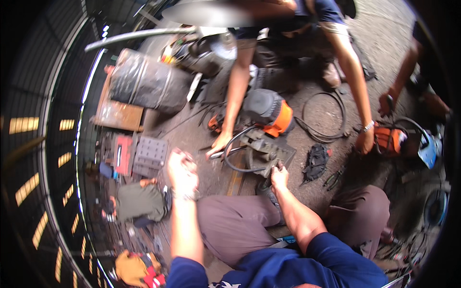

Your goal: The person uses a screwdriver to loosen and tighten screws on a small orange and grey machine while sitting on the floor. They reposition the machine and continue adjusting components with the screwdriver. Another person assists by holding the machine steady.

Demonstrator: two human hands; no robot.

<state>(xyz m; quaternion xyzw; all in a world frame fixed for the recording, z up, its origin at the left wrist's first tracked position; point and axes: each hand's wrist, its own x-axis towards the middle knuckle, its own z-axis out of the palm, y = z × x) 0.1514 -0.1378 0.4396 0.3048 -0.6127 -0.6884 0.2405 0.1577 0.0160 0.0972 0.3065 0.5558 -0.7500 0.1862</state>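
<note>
My left hand is raised at centre left, bright and blurred, so its fingers do not show clearly. My right hand is at the near edge of a metal machine base, fingers closed around something small and dark that I cannot make out. On that base sits an orange and grey motor. A black hose loops along the machine's left side. Across from me a co-worker's hand grips a dark rod-like end beside this hose. Their other hand reaches down by an orange tool.
A coiled cable, a crumpled black item and pliers lie on the floor right of the machine. A dark drum lies at the far left, above a grey perforated block. Another person's arm enters from the right.
</note>
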